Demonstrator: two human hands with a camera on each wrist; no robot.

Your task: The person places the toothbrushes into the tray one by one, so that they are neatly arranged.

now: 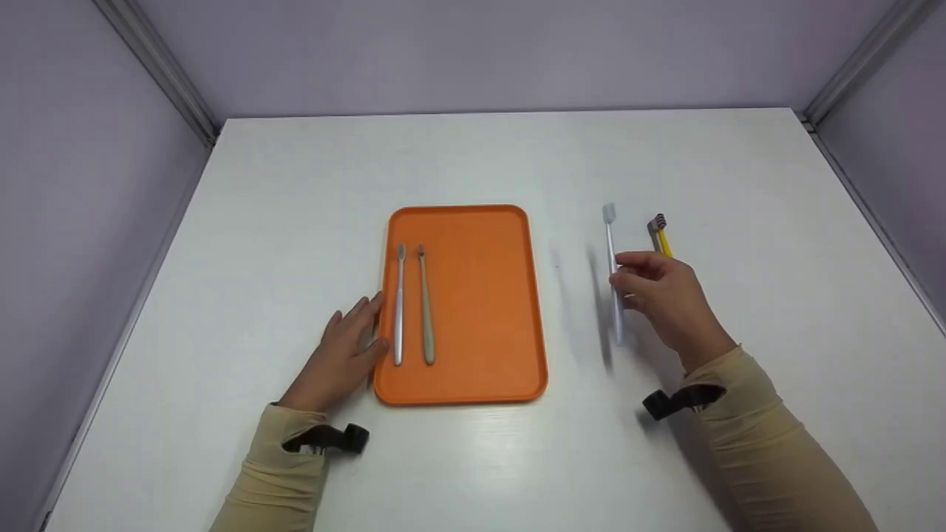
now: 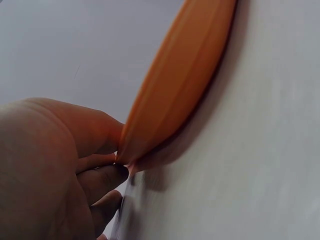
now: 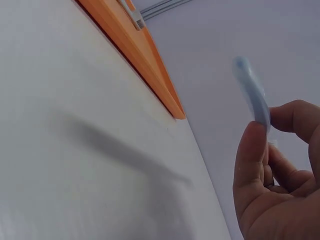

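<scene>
Filling most of the head view is a smooth white tabletop [image 1: 473, 458] with a faint sheen, boxed in by pale lilac walls [image 1: 473, 52] whose corners carry metal strips.

At the middle lies a flat orange tray [image 1: 488, 310], a matte plastic rectangle with rounded corners and a low raised rim. Two slim toothbrushes lie in its left part, side by side, bristles toward the far end: a silver-grey toothbrush [image 1: 399, 307] on the left and a beige toothbrush [image 1: 426, 307] just right of it.

Resting on the tabletop at the tray's near left edge is the left hand [image 1: 344, 355], its fingers [image 2: 102, 182] nearly straight and touching the rim, gripping nothing.

Right of the tray, the right hand [image 1: 665, 295] is raised above the tabletop and pinches a pale blue-white toothbrush [image 1: 613, 277] between thumb and curled fingers [image 3: 252, 150]; the brush casts a blurred shadow on the surface below. Its head points to the far side.

Just beyond that hand, a yellow toothbrush with dark bristles [image 1: 660, 233] lies on the tabletop, partly hidden.

Both arms wear tan sleeves [image 1: 761, 436] with black wrist straps [image 1: 676, 401].
</scene>
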